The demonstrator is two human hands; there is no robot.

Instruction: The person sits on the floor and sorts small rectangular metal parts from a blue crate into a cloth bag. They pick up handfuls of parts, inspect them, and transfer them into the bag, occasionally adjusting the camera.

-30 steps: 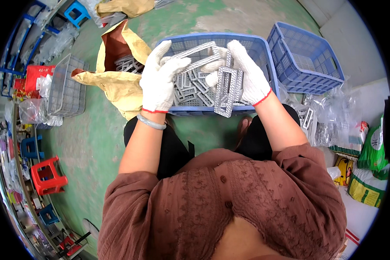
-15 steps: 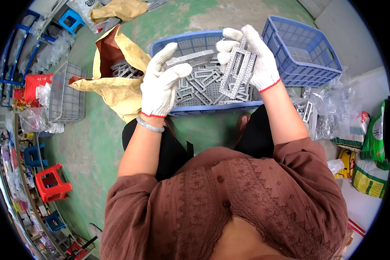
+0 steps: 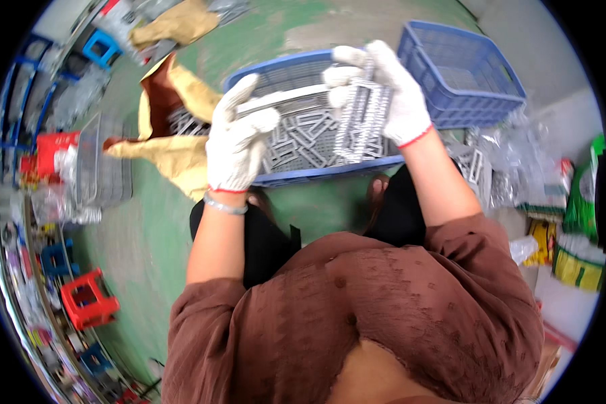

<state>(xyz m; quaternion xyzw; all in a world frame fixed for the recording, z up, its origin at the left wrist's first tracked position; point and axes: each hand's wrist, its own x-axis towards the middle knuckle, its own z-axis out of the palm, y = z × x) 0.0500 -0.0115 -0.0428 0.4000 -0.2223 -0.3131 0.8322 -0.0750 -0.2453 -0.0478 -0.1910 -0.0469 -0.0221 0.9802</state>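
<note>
The head view showed the white-gloved left hand (image 3: 236, 145) and right hand (image 3: 405, 101) up over a blue tub (image 3: 330, 173). The thumb and fingers of the left hand made a wide V, holding one end of a thin grey stack (image 3: 286, 102). The stack looked like a few flat layers seen from the side. The right hand held a bunch of grey frames (image 3: 358, 124) in its curled fingers, and they hung down toward the near side of the tub. A moment before, there was a small gap between the right fingertips and the right end of the stack. Now that gap had closed, and the fingertips were at that end, but I could not tell if they touched it. The bunch had gone from sharp to blurry too, so that hand was likely moving. I took this to mean that the two lots were being brought close, while each hand kept hold of its own. More loose frames (image 3: 305, 140) lay every which way in the tub below. A yellow sack (image 3: 161, 153) stood open on the left, with grey parts (image 3: 185, 124) inside. A blue crate (image 3: 468, 111) stood on the far right, and a red stool (image 3: 93, 312) on the near left.
</note>
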